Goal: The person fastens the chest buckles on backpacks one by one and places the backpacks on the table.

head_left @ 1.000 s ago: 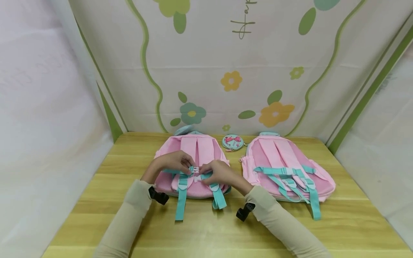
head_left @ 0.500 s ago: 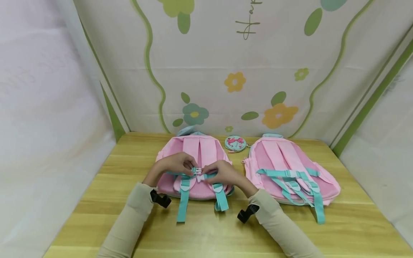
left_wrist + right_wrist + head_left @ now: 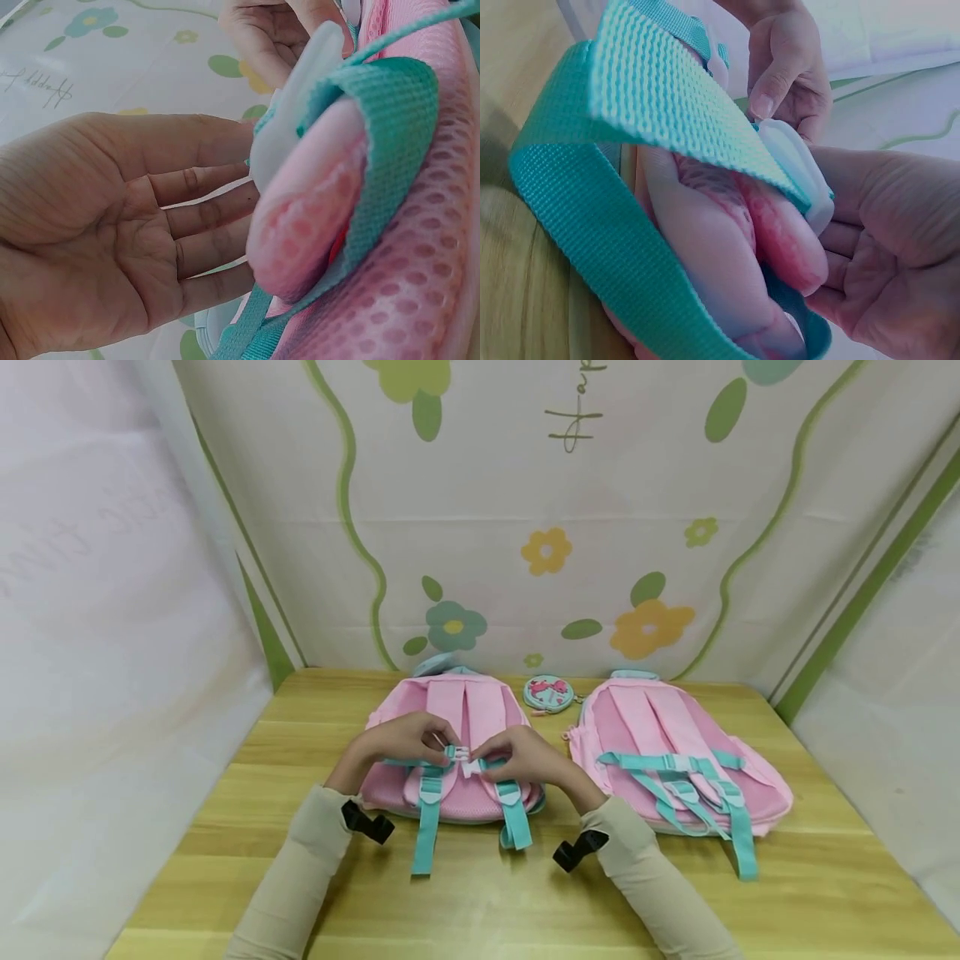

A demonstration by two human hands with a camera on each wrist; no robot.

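A pink backpack [image 3: 468, 807] with teal straps lies back side up on the left of the table. Over its middle, my left hand [image 3: 408, 737] pinches the pronged white buckle half [image 3: 461, 752] on a teal chest strap. My right hand [image 3: 528, 756] pinches the socket half [image 3: 471, 768] on the opposite strap. The two halves are apart, the socket slightly lower and tilted. A padded shoulder strap end [image 3: 300, 202] with a white adjuster [image 3: 296, 105] hides the left fingertips in the left wrist view. Another white adjuster [image 3: 799, 165] covers the right fingertips in the right wrist view.
To the right lies a second pink backpack [image 3: 600, 727] with its teal chest strap [image 3: 637, 762] fastened across it. A round teal pouch [image 3: 548, 693] sits between the bags. Behind the wooden table [image 3: 480, 902] hangs a flower-patterned cloth [image 3: 465, 477].
The head view has shifted slightly. Relative to the pronged half, the socket half has risen a little and moved right. Both hands keep their pinch.
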